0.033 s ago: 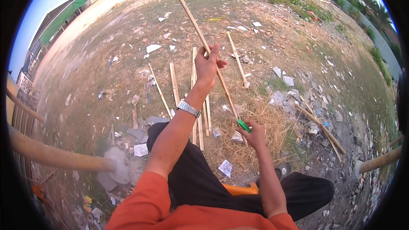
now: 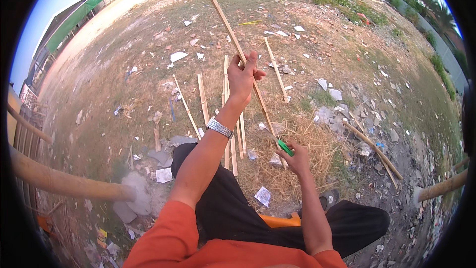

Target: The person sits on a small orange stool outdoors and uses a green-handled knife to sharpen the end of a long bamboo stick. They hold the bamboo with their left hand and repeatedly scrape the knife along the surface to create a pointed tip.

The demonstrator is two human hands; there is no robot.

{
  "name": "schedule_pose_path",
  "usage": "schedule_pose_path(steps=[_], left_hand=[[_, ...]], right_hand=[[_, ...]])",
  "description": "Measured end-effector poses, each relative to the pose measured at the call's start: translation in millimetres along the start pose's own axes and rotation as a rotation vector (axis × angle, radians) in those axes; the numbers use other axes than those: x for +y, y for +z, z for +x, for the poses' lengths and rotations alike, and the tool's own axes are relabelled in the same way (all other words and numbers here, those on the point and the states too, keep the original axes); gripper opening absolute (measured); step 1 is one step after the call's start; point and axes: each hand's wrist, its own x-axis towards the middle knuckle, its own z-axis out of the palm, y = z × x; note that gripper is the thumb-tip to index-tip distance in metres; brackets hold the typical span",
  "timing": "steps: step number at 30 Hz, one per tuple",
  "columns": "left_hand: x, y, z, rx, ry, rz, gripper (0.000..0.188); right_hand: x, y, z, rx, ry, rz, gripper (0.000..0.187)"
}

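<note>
A long bamboo strip (image 2: 229, 31) slants from the upper middle down toward my lap. Around its middle my left hand (image 2: 242, 78) is closed, thumb up along the strip, with a metal-banded watch (image 2: 219, 127) on that wrist. Lower down, my right hand (image 2: 296, 158) grips a green-handled knife (image 2: 284, 147), whose short blade lies against the strip near its lower end. Whether those fingers also pinch the strip I cannot tell. Thin shavings (image 2: 312, 144) are heaped on the ground beyond and beside my right hand.
Several cut bamboo strips (image 2: 203, 98) lie on the ground ahead, another strip (image 2: 276, 69) farther right. Thick bamboo poles (image 2: 74, 181) stand at left and right. A bent bamboo piece (image 2: 374, 149) rests at the right. Broken tiles (image 2: 178, 56) and litter are scattered about. I sit over something orange (image 2: 280, 221).
The knife in my right hand has turned slightly, and its blade shows more against the strip. The strip's far end has risen a little; my left hand has barely moved.
</note>
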Motion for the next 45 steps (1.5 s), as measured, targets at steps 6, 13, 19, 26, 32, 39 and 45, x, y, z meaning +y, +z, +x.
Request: schedule_pose_path(steps=[6,13,19,26,32,39,45], left_hand=[[11.2,16.1,-28.0,-0.272,0.180,-0.198,0.034],[5.5,30.7,-54.9,-0.342,0.228,-0.244,0.038],[-14.2,37.1,-73.8,-0.446,0.100,0.322,0.041],[-12.2,40.0,-76.7,-0.480,0.220,0.306,0.032],[-11.1,41.9,-80.4,-0.477,0.279,0.087,0.024],[-42.6,49.9,-96.5,-0.466,0.051,-0.131,0.038],[-60.9,51.4,-110.4,-0.543,0.015,0.057,0.040]], right_hand=[[3.4,-29.9,-44.9,0.054,0.506,0.419,0.024],[6.1,-49.6,-88.3,0.233,0.518,0.375,0.021],[5.1,-56.7,-93.7,0.316,0.560,0.431,0.023],[-5.6,-63.4,-95.3,0.223,0.847,0.354,0.016],[-11.2,-60.1,-98.7,0.186,0.571,0.427,0.019],[-18.6,-54.3,-103.8,0.210,0.627,0.635,0.034],[-38.2,-44.8,-103.6,0.178,0.632,0.383,0.040]])
